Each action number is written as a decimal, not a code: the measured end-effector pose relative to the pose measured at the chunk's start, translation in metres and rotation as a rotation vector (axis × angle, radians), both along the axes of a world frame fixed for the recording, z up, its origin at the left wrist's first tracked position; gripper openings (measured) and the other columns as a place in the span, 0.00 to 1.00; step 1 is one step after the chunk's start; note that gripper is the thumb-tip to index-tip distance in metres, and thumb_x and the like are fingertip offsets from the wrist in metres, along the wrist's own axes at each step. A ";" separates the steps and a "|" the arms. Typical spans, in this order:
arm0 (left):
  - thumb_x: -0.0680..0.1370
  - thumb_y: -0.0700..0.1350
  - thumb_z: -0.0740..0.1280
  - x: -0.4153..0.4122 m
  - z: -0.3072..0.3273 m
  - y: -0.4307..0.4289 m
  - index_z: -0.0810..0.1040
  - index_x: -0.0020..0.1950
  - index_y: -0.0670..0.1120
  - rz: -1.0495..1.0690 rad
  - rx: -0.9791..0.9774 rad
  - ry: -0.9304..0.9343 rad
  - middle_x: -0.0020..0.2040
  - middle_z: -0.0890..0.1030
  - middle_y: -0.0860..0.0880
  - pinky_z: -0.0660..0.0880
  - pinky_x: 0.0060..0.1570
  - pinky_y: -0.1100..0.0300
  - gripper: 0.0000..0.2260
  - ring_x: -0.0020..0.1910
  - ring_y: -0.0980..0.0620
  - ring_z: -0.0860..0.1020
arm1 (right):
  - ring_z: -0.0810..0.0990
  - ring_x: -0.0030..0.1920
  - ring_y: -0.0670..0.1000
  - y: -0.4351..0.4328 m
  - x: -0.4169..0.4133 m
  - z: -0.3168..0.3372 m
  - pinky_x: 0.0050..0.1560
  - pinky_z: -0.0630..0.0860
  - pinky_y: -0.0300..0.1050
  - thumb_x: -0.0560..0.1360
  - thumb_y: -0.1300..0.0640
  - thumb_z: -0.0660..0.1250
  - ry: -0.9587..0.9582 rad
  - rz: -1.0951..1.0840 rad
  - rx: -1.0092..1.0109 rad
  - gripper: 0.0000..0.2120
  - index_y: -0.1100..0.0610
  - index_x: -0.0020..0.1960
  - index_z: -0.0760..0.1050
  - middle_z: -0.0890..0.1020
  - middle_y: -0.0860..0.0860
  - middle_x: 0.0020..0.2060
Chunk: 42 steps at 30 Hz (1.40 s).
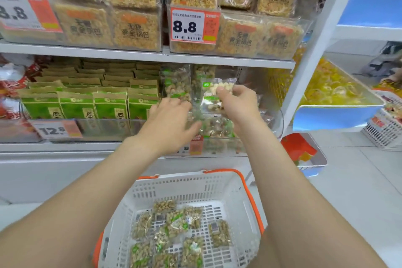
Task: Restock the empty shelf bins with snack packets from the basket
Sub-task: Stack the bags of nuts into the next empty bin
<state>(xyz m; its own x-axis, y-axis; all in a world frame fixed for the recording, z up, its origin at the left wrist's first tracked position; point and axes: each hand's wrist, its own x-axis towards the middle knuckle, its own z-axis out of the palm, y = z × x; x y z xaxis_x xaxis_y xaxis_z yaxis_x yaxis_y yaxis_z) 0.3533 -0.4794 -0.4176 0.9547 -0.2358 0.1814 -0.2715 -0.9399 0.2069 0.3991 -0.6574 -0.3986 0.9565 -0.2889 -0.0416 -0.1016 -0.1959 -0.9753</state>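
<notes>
right grip [237,102] pinches nut packet [214,93] | left grip [171,119] spread | packet light, slippery, crushable: hold edge seam

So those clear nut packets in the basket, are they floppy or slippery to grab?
Probably floppy: the packet pinched by the right hand is thin clear film around loose nuts. Likely light, since fingertips alone hold it. The packets in the basket look glossy, so may slip.
</notes>
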 end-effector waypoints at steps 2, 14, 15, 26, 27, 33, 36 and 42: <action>0.81 0.68 0.57 0.007 -0.002 0.002 0.72 0.73 0.49 -0.067 0.123 0.078 0.73 0.71 0.44 0.54 0.78 0.36 0.29 0.79 0.42 0.59 | 0.84 0.51 0.54 0.002 0.010 -0.009 0.55 0.83 0.64 0.75 0.41 0.72 -0.040 -0.032 -0.061 0.27 0.60 0.64 0.76 0.83 0.52 0.51; 0.78 0.75 0.45 0.033 -0.012 0.007 0.64 0.80 0.49 -0.113 0.307 0.235 0.81 0.61 0.42 0.31 0.76 0.31 0.41 0.83 0.41 0.49 | 0.74 0.48 0.56 0.019 0.071 -0.023 0.43 0.64 0.45 0.80 0.55 0.71 -0.248 -0.069 -0.320 0.13 0.58 0.50 0.68 0.74 0.49 0.42; 0.78 0.75 0.44 0.032 -0.012 0.007 0.63 0.81 0.50 -0.117 0.308 0.237 0.81 0.61 0.43 0.31 0.76 0.31 0.41 0.83 0.41 0.50 | 0.75 0.50 0.57 0.021 0.074 -0.025 0.44 0.65 0.46 0.80 0.57 0.70 -0.266 -0.087 -0.325 0.11 0.58 0.51 0.68 0.73 0.49 0.41; 0.76 0.73 0.39 0.024 -0.010 0.014 0.59 0.84 0.49 -0.152 0.307 0.259 0.82 0.60 0.45 0.31 0.77 0.33 0.43 0.82 0.42 0.55 | 0.77 0.61 0.65 0.024 0.081 -0.033 0.59 0.74 0.59 0.82 0.56 0.67 -0.094 -0.070 -0.711 0.08 0.61 0.55 0.72 0.80 0.61 0.57; 0.76 0.73 0.39 0.022 -0.009 0.015 0.60 0.83 0.48 -0.152 0.301 0.258 0.82 0.61 0.45 0.32 0.77 0.33 0.44 0.82 0.42 0.56 | 0.77 0.63 0.65 0.023 0.079 -0.035 0.61 0.74 0.60 0.81 0.52 0.69 -0.095 -0.108 -0.749 0.15 0.62 0.60 0.72 0.80 0.61 0.59; 0.82 0.69 0.51 0.007 -0.006 0.020 0.65 0.80 0.48 -0.154 0.202 0.189 0.77 0.69 0.46 0.49 0.81 0.38 0.35 0.77 0.42 0.63 | 0.75 0.61 0.61 0.027 0.049 -0.041 0.61 0.71 0.58 0.81 0.52 0.68 -0.287 -0.108 -0.853 0.15 0.56 0.64 0.71 0.75 0.56 0.61; 0.81 0.64 0.58 -0.007 -0.004 0.021 0.71 0.72 0.50 -0.125 0.127 0.007 0.65 0.74 0.48 0.64 0.73 0.43 0.25 0.68 0.43 0.68 | 0.76 0.55 0.57 0.030 0.018 -0.040 0.56 0.72 0.54 0.80 0.57 0.64 -0.498 -0.008 -0.843 0.07 0.53 0.57 0.76 0.77 0.52 0.53; 0.75 0.56 0.65 -0.054 0.002 0.010 0.71 0.36 0.51 0.036 -0.073 -0.069 0.38 0.77 0.50 0.73 0.38 0.51 0.12 0.43 0.40 0.77 | 0.79 0.39 0.53 0.038 -0.057 -0.028 0.38 0.75 0.49 0.74 0.59 0.61 -0.590 0.311 -0.775 0.08 0.52 0.44 0.79 0.82 0.47 0.36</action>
<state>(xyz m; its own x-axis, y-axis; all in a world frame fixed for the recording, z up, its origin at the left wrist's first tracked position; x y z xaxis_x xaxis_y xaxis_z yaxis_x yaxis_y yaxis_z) 0.2990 -0.4695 -0.4154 0.9469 -0.1858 0.2623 -0.2541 -0.9324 0.2569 0.3419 -0.6196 -0.4262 0.8014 0.2281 0.5529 0.5164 -0.7303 -0.4472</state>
